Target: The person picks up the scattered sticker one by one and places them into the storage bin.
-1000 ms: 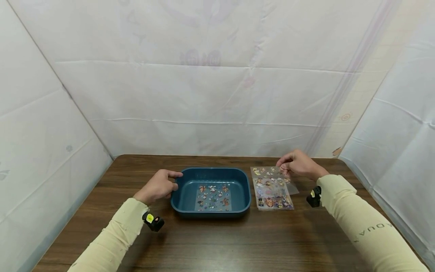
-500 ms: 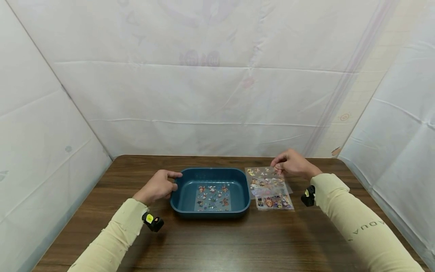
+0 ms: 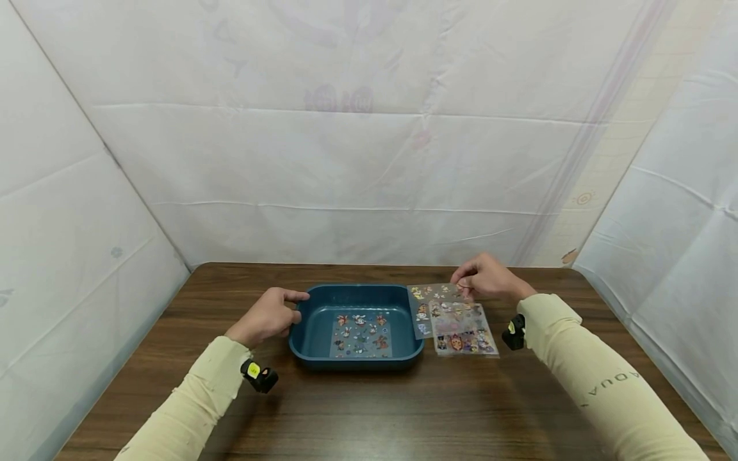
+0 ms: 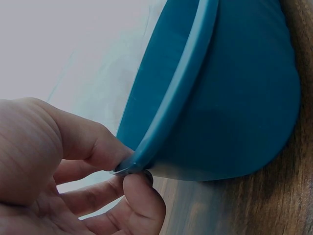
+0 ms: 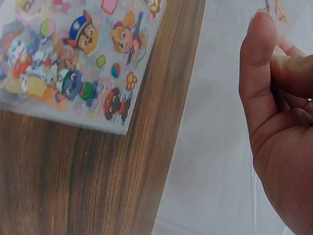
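left hand (image 3: 266, 315): gripped near-left rim of blue tray (image 3: 304, 349), thumb and curled fingers pinched on the lip; same hold as half a second ago.
right hand (image 3: 487, 278): pinched far edge of clear sticker sheet (image 3: 428, 301), fingers curled.
change: over the last second, carried the sheet leftward off the pile; leading edge now over the tray's right rim. Judged mid-transfer toward the tray, not yet released.
sticker pile (image 3: 463, 328): stayed flat on bench (image 3: 369, 410), just right of tray, partly under the lifted sheet.
tray contents: one sticker sheet in tray (image 3: 361, 334), flat on the floor.
hidden: right wrist view showed only the thumb and a sliver of the held sheet; exact pinch point unclear. Left wrist view cut off most of the tray. Number of sheets in pile not readable.
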